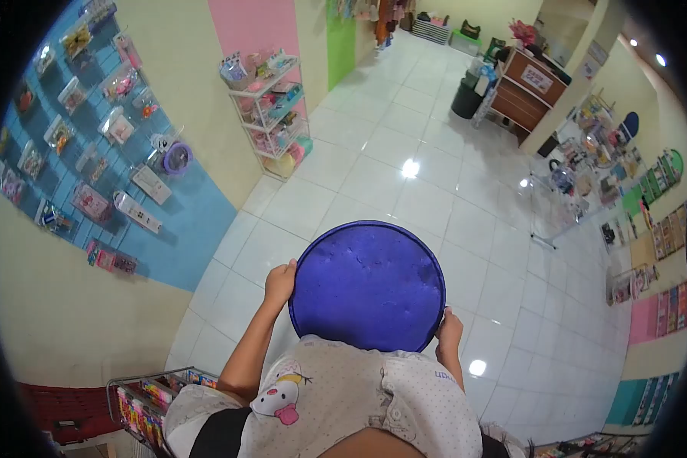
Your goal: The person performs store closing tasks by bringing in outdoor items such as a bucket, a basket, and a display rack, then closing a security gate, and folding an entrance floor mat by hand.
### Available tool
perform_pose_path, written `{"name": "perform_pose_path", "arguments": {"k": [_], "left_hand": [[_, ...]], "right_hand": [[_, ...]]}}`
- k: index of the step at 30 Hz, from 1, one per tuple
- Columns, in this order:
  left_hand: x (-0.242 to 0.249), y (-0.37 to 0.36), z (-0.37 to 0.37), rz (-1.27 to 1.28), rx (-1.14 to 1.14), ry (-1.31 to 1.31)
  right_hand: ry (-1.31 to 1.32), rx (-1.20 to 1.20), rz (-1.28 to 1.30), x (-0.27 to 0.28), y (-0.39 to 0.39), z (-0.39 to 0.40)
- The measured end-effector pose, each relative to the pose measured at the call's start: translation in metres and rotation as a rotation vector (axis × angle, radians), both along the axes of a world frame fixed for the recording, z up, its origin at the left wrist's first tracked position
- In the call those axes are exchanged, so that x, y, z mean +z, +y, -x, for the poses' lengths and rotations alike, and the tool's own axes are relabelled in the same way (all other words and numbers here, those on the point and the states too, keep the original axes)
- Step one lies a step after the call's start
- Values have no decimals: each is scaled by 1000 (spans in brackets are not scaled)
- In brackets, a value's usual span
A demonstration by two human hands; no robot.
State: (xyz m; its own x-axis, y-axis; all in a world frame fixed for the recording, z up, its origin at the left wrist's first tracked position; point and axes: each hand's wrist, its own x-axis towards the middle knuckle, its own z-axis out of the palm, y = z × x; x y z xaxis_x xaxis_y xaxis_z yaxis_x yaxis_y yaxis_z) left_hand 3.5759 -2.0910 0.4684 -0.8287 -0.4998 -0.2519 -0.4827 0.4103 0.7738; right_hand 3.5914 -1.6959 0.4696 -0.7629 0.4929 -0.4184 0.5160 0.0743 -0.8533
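Above the white floor we hold a blue disc against our chest, left hand and right hand each curled on its opposite edges.

Hands: two, the left hand and the right hand, one at each edge of the disc
Blue round disc: one, flat and facing up
White shelf rack: one, with four tiers showing, all loaded with small goods
Blue wall panel: one, hung with packets too many and too small to count
Black bin: one, on the floor
Brown wooden counter: one
White wire stand: one, hung with small items
Wire basket: one, at the lower left, filled with bright packets
Ceiling spotlights: two, lit
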Motion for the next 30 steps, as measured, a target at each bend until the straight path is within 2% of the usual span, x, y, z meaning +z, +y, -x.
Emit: {"name": "perform_pose_path", "arguments": {"k": [1,5,8,11,13,15,17,18,20,23,28,30], "left_hand": [[4,-4,21,-45,41,2],[2,-27,97,41,75,-4],[-5,-41,156,15,128,-13],[-19,-62,220,27,115,10],[-18,-72,273,81,106,-27],[-17,-82,321,50,91,-22],[-3,-78,365,14,54,-22],[-8,-79,391,-68,70,-1],[-5,-77,440,-16,33,-11],[-8,-70,523,31,24,-1],[-9,-63,637,-1,104,-10],[1,-59,671,-18,142,-34]], "right_hand": [[4,26,18,2,-5,31],[-17,95,4,-1,-23,133],[0,151,-119,-28,-36,215],[137,258,-245,-48,-46,296],[76,175,-181,-41,-58,346],[40,143,-96,-27,-66,376],[87,133,-132,-33,-59,405],[80,109,-93,-28,-60,425],[21,44,-29,-19,-65,468],[25,76,-77,-22,-60,545],[8,101,77,6,-64,692],[26,202,87,1,-59,748]]}}
